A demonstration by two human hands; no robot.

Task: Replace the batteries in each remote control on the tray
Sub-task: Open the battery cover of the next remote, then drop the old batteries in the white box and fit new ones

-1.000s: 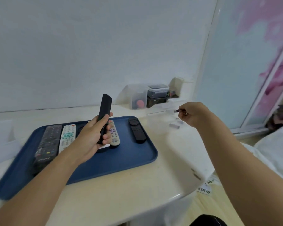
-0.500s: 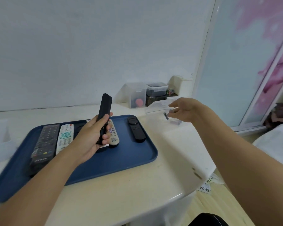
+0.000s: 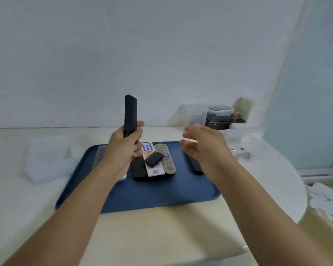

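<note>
My left hand [image 3: 124, 145] grips a long black remote [image 3: 130, 114] and holds it upright above the blue tray [image 3: 161, 192]. My right hand [image 3: 202, 144] hovers over the tray's right side, fingers spread, with nothing in it. On the tray lie a white remote [image 3: 151, 162], a grey remote [image 3: 166, 159], a black remote [image 3: 138, 168] and a small black cover piece [image 3: 153, 158] resting across them. Another black remote [image 3: 195, 167] is partly hidden behind my right wrist. A dark remote [image 3: 99, 156] at the tray's left is mostly hidden.
Small batteries [image 3: 238, 150] lie on the table right of the tray. A clear plastic box [image 3: 46, 158] stands to the left. Stacked containers [image 3: 218, 114] sit against the back wall. The cream table [image 3: 161, 237] ends in a rounded edge on the right.
My right hand has let go of the battery at the right and swung back over the tray, open. The view has turned left. The left hand still holds the black remote upright.
</note>
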